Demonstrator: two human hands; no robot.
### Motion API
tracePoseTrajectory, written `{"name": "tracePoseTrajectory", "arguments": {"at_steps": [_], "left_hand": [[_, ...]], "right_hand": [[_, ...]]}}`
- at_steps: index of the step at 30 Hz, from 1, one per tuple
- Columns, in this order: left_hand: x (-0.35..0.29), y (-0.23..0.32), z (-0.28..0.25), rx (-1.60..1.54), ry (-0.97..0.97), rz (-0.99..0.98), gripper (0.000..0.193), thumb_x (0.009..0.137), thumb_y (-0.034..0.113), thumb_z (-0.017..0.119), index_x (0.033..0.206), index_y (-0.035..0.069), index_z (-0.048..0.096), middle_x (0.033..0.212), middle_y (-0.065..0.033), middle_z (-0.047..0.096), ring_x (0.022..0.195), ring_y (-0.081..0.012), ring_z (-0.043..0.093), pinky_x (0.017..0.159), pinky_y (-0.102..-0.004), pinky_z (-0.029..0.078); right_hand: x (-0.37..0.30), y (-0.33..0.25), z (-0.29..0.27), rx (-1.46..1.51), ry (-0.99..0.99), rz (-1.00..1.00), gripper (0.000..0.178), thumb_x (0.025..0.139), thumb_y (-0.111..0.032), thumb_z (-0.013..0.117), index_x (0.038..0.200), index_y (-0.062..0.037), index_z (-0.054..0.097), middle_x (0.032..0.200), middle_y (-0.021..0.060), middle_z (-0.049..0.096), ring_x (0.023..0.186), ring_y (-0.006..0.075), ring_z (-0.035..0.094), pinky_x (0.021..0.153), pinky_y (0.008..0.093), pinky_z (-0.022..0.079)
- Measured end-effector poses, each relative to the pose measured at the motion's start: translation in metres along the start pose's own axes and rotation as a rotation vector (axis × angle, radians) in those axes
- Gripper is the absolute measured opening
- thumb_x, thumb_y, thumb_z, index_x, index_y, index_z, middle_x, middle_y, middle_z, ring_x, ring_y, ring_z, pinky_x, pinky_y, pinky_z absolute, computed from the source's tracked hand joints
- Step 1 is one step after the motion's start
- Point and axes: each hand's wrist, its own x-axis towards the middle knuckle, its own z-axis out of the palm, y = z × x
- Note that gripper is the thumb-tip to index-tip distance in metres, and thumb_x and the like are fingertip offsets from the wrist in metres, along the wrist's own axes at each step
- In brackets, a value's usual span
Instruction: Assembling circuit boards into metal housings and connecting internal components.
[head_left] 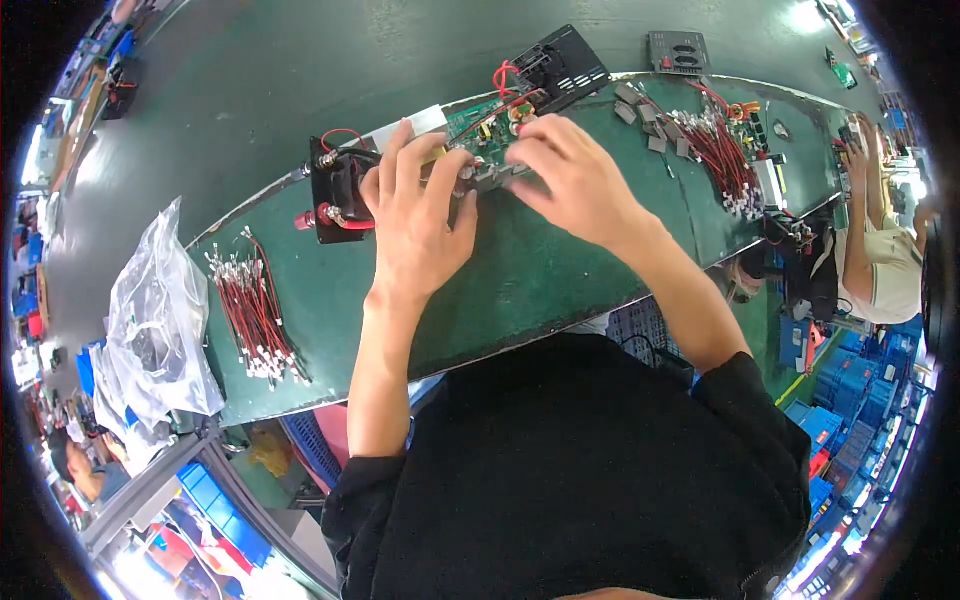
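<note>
A green circuit board (478, 122) lies on the green workbench in front of me, with small parts and a copper coil (521, 112) on it. My left hand (418, 215) rests over the board's left part, fingers apart and fingertips bent down onto it. Over the board's right part is my right hand (575, 180), slightly blurred, its thumb and fingers apart; whether it touches a part is hidden. A black end panel (325, 190) with red terminals stands at the left end. At the right end a black vented panel (572, 65) with red wires leans tilted.
Red-and-black wire leads (255, 315) lie bundled at the left, beside a clear plastic bag (160, 310). More wire leads (715, 150) and several small grey blocks (650, 122) lie on the right. A grey socket panel (678, 52) sits beyond the bench edge. Another person (885, 250) works far right.
</note>
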Motion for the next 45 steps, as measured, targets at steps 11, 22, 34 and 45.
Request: {"name": "tracePoseTrajectory", "arguments": {"at_steps": [11,22,34,45], "left_hand": [[-0.003,-0.002,0.003,-0.008,0.020,0.004,0.049,0.070,0.006,0.074,0.117,0.013,0.060,0.127,-0.0089,0.051,0.133,-0.0361,0.042,0.100,-0.0519,0.033],[-0.003,-0.002,0.002,-0.042,0.022,0.000,0.050,0.068,0.003,0.073,0.116,0.013,0.059,0.128,-0.0088,0.050,0.134,-0.0371,0.041,0.099,-0.0537,0.034],[-0.003,-0.003,0.002,-0.050,0.016,-0.018,0.051,0.069,0.005,0.075,0.117,0.014,0.060,0.128,-0.0083,0.052,0.135,-0.0339,0.042,0.102,-0.0508,0.032],[0.003,0.017,0.017,0.064,0.079,-0.032,0.049,0.070,0.017,0.081,0.114,0.011,0.060,0.125,-0.0133,0.049,0.132,-0.0409,0.040,0.098,-0.0546,0.030]], "right_hand": [[0.009,0.003,-0.008,-0.076,-0.047,-0.042,0.015,0.076,-0.006,0.073,0.087,-0.0056,0.062,0.094,0.0079,0.056,0.088,0.0285,0.058,0.077,0.0375,0.049],[0.015,-0.003,-0.009,-0.010,-0.179,-0.034,0.015,0.077,-0.006,0.073,0.087,-0.0038,0.062,0.095,0.0079,0.056,0.087,0.0284,0.058,0.077,0.0387,0.049],[0.001,-0.007,0.012,-0.175,-0.002,-0.020,0.026,0.074,-0.006,0.076,0.096,-0.0063,0.061,0.092,0.0076,0.058,0.084,0.0279,0.059,0.076,0.0380,0.050],[-0.003,-0.006,0.006,-0.116,0.099,0.065,0.043,0.074,-0.005,0.078,0.113,-0.0055,0.059,0.094,0.0089,0.061,0.085,0.0259,0.061,0.072,0.0362,0.050]]}}
